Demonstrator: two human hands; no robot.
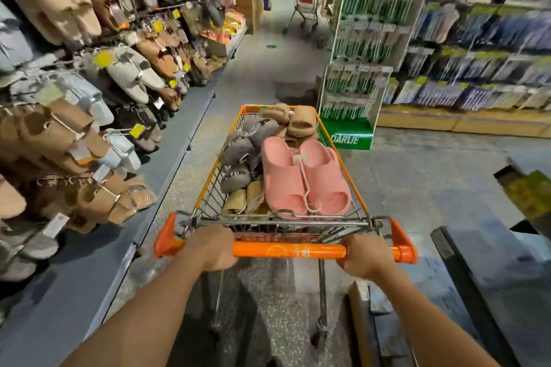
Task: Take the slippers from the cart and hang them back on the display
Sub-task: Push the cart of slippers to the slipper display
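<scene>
Fingers of both my left hand and right hand were curled round the cart's orange handle. To do well, I judged I should park beside the slipper display, then lift the pink slippers by their hanger hook.

Pink slippers, orange cart handle

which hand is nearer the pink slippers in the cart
Right. The right hand grips the cart handle just below the pink slippers; the left hand grips it further off to their left.
</scene>
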